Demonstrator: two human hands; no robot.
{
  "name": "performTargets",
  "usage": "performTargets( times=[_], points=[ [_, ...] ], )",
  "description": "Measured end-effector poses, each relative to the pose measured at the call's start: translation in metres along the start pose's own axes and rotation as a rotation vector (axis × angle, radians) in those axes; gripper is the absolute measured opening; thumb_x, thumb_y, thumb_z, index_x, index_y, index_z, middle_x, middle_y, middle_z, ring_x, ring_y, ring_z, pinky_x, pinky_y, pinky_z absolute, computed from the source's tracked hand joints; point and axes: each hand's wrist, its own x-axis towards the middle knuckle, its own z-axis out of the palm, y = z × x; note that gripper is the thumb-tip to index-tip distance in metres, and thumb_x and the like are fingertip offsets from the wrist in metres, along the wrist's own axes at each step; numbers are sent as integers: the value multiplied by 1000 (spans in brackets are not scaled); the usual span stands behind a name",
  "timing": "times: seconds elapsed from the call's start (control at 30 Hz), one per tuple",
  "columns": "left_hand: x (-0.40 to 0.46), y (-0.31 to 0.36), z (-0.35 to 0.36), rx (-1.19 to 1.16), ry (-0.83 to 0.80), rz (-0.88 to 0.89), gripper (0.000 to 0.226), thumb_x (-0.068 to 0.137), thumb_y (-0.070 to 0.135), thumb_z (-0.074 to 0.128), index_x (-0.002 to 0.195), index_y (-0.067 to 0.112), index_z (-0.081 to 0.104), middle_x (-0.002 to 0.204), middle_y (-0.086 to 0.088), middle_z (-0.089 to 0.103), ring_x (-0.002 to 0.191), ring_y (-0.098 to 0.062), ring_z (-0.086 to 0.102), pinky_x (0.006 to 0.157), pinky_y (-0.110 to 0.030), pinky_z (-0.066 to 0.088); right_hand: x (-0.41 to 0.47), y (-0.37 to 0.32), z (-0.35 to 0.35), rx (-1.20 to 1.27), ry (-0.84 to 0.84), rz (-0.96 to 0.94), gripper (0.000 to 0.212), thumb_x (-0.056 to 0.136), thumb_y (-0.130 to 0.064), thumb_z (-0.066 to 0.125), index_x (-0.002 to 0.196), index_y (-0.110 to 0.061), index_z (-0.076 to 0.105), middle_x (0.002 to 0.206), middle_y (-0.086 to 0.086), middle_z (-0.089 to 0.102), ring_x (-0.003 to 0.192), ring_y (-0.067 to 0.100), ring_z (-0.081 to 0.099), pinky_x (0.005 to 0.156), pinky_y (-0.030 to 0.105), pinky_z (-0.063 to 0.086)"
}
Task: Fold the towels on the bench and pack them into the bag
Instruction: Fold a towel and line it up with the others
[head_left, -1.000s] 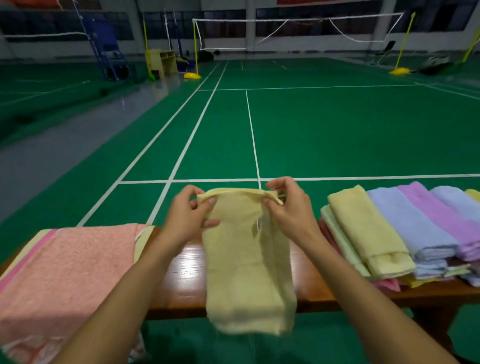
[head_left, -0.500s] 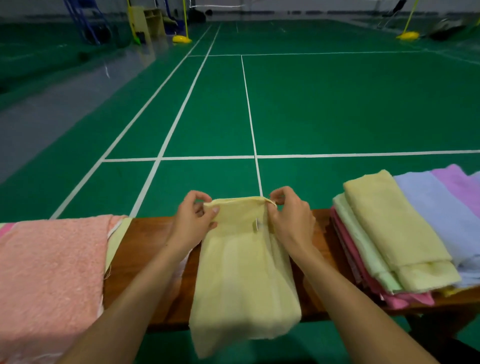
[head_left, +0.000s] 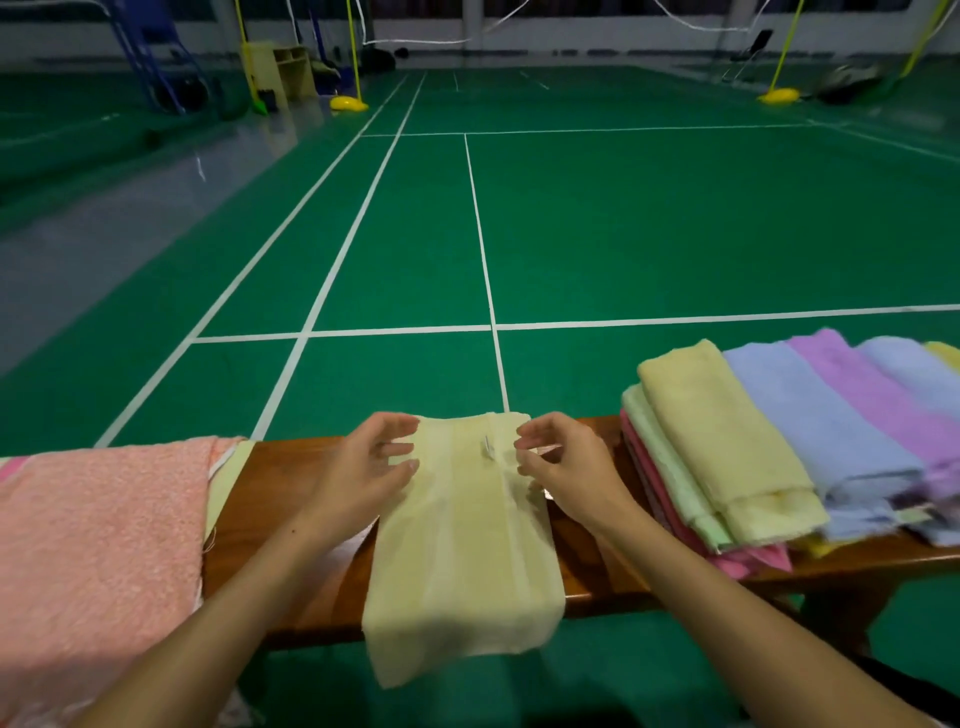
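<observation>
A pale yellow towel (head_left: 462, 551), folded into a long strip, lies across the wooden bench (head_left: 280, 499), with its near end hanging over the front edge. My left hand (head_left: 366, 467) hovers at the towel's far left corner with loose fingers that hold nothing. My right hand (head_left: 563, 465) is at the far right corner, fingers loosely curled and off the cloth. A pink towel (head_left: 93, 561) covers the bench's left end. No bag is in view.
A stack of towels (head_left: 769, 447) in yellow, green, pink, blue and purple sits on the bench's right end. Beyond the bench stretches a green court floor (head_left: 623, 234) with white lines; net posts, a ladder and a small cabinet stand far back.
The yellow towel was held up by its top corners, then lowered onto the bench. Both hands have let go of the corners and opened.
</observation>
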Motion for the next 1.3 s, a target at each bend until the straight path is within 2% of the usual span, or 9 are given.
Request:
performTargets(
  times=[0.17, 0.3, 0.4, 0.6, 0.73, 0.93, 1.03, 1.13, 1.3],
  points=[
    [-47, -4, -9, 495, -155, 31, 16, 97, 41, 71, 112, 44, 65, 99, 24, 70, 92, 7, 66, 78, -26, 62, -48, 4, -10, 27, -158, -90, 19, 94, -21, 75, 110, -30, 68, 107, -14, 73, 101, 5, 70, 89, 32, 61],
    [-65, -14, -11, 824, -249, 147, 31, 94, 69, 49, 116, 50, 59, 100, 30, 66, 89, 8, 62, 79, -29, 59, -69, 11, -8, -65, -340, -117, 15, 95, -36, 72, 110, -34, 69, 106, -19, 70, 100, 3, 65, 89, 30, 57],
    [-57, -17, -9, 798, -239, 148, 36, 93, 70, 53, 123, 50, 58, 111, 32, 66, 95, 7, 61, 81, -29, 58, -64, 13, -5, -231, -390, -169, 12, 97, -40, 66, 108, -34, 68, 114, -20, 68, 105, 0, 61, 96, 35, 54],
    [-34, -28, -4, 669, -291, 90, 48, 86, 70, 68, 127, 48, 56, 141, 34, 54, 117, 0, 60, 96, -32, 55, -41, 23, 4, -424, -376, -243, 23, 99, -46, 63, 121, -37, 65, 155, -14, 45, 152, 6, 27, 123, 32, 26],
    [-22, -30, -1, 731, -277, 115, 42, 89, 71, 64, 125, 51, 53, 154, 30, 45, 137, -5, 50, 119, -47, 35, -33, 28, 4, -561, -346, -281, 31, 103, -51, 55, 131, -38, 60, 165, -12, 37, 161, 14, 10, 128, 39, 14],
    [-23, -38, -7, 647, -265, 224, 35, 85, 73, 65, 113, 52, 59, 133, 32, 57, 127, 7, 46, 113, -44, 45, -46, 25, -2, -559, -272, -342, 28, 103, -47, 57, 128, -37, 62, 141, -15, 51, 132, 5, 45, 109, 36, 48],
    [-31, -36, -14, 547, -346, 183, 45, 78, 83, 65, 111, 52, 61, 122, 33, 57, 120, 5, 48, 104, -36, 49, -59, 26, -9, -496, -417, -349, 32, 97, -62, 59, 122, -43, 60, 139, -23, 50, 131, -1, 44, 112, 33, 45],
    [-42, -34, -18, 631, -443, 206, 61, 70, 92, 65, 115, 53, 59, 135, 36, 46, 131, 6, 39, 111, -30, 39, -69, 26, -12, -546, -486, -365, 45, 90, -71, 63, 125, -43, 58, 152, -23, 40, 142, 0, 36, 118, 29, 37],
    [-48, -32, -13, 724, -418, 233, 55, 76, 88, 63, 117, 51, 61, 139, 35, 42, 130, 7, 34, 109, -26, 34, -65, 20, -12, -589, -440, -391, 40, 94, -62, 64, 122, -35, 63, 151, -18, 46, 138, 4, 43, 114, 31, 44]
  ],
)
